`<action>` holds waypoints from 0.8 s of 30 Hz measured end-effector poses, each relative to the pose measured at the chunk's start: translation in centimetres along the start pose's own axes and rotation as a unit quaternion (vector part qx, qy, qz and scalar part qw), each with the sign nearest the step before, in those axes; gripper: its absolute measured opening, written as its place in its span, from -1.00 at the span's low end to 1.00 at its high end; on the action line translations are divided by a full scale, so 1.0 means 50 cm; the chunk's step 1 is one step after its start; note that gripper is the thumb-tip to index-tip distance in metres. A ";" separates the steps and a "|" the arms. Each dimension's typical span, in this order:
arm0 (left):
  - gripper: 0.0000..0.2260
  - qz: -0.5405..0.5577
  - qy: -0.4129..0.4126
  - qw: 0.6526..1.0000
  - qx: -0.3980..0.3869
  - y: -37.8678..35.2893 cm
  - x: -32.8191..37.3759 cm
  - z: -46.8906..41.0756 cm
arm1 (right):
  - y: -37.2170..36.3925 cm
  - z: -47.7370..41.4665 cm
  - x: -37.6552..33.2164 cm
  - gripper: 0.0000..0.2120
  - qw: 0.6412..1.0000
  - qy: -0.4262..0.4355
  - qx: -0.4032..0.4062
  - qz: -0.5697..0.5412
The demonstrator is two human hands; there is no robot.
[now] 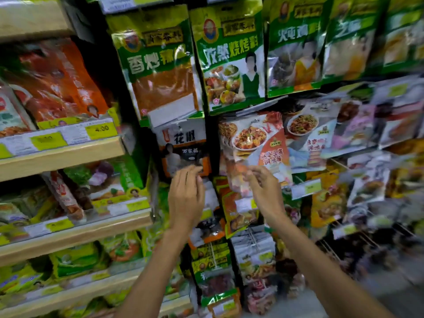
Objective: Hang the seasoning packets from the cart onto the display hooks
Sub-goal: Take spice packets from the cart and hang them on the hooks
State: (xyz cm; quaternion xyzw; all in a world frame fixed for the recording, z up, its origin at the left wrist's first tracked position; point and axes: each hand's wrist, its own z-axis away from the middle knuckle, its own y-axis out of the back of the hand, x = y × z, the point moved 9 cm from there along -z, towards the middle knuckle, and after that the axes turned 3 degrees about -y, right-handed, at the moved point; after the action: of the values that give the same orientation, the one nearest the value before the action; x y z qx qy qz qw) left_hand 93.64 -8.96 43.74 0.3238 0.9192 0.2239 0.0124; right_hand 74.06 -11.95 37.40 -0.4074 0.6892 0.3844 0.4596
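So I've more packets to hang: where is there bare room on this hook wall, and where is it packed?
Bare wire hooks show at lower right, under the yellow packet. A narrow dark strip runs between the pepper packet and the orange-cornered packet. The green packets on top hang edge to edge: crowded.

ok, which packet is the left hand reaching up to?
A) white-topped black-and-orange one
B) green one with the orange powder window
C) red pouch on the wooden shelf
A: the left hand reaches up to the lower edge of the white-topped black-and-orange packet, which hangs just under the green powder-window packet.
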 end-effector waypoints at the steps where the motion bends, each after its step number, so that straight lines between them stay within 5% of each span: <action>1: -0.79 0.069 0.058 0.995 -0.035 -0.040 0.018 0.018 | 0.048 0.018 0.028 -0.77 1.000 -0.008 0.013 0.007; 7: -0.81 0.325 0.270 0.870 -0.255 -0.317 0.243 0.197 | 0.377 0.180 0.277 -0.73 0.981 -0.150 0.119 0.009; 16: -0.77 0.379 0.350 0.700 -0.493 -0.590 0.678 0.561 | 0.824 0.535 0.534 -0.73 0.898 -0.365 0.225 0.094; 24: -0.77 0.356 0.252 0.685 -0.584 -0.696 0.913 0.636 | 1.063 0.642 0.612 -0.86 0.844 -0.441 0.274 0.133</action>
State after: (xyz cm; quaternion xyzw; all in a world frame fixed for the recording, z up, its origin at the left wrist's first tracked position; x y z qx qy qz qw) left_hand 42.35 7.27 6.13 0.4855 0.3867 0.7758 -0.1134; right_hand 28.21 30.50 7.63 0.0434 0.5389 0.3768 0.7521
